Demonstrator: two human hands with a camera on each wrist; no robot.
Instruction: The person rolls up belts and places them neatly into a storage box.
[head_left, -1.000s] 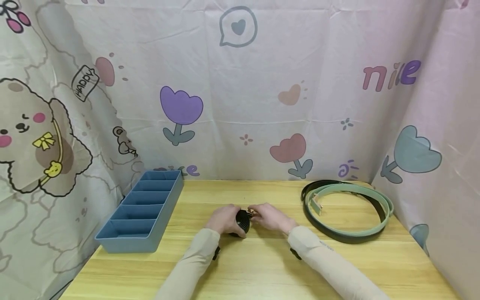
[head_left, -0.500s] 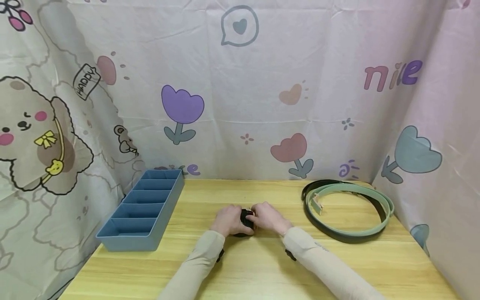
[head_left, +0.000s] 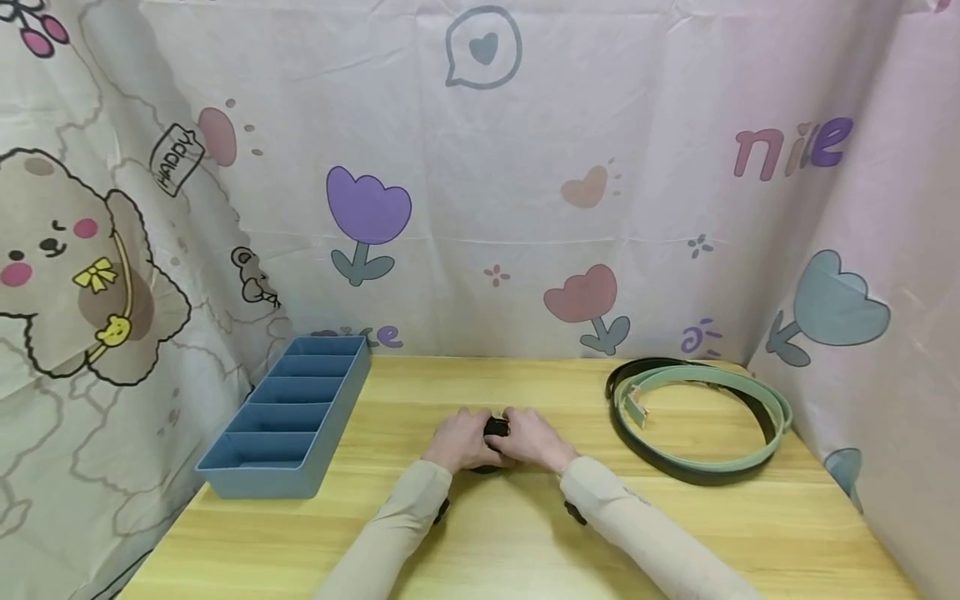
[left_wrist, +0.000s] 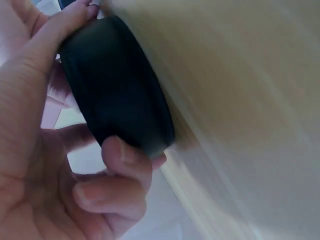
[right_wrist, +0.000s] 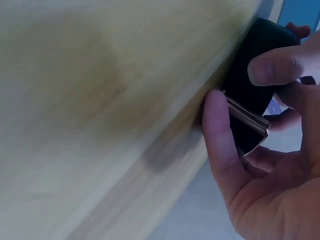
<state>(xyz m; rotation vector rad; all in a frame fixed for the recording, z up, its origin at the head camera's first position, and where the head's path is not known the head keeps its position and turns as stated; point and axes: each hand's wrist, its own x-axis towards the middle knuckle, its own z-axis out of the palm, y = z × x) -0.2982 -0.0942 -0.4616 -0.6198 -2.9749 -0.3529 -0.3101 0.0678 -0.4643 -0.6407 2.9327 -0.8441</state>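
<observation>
Your hands are close together mid-table, about halfway between its left and right edges, and the rolled black belt (head_left: 496, 427) is between them. Your left hand (head_left: 459, 442) grips the roll, with the thumb along the outer wrap and the fingers curled against it. Your right hand (head_left: 531, 437) pinches the end, thumb against the metal buckle (right_wrist: 248, 117). Neither of the 2 is spread wide. I can't tell whether the roll's lower rim touches the table (head_left: 495, 542).

The likeliest trouble is the roll springing loose: a strap wound like this probably wants to unwind, so easing your right hand's pinch before your left has the end trapped could let the buckle whip round. Uneven squeezing could also push the inner turns out sideways into a cone; your hands hide those turns, so you might notice late. The buckle looks rigid and may not follow the curve, leaving a gap that loosens the outer wrap.

If it did escape, the tail might sweep right, towards the green belt (head_left: 697, 375) and larger black belt (head_left: 693, 477) looped by the table's far right corner. The blue tray (head_left: 337, 417), with its 5 compartments along the left edge, seems less exposed.
</observation>
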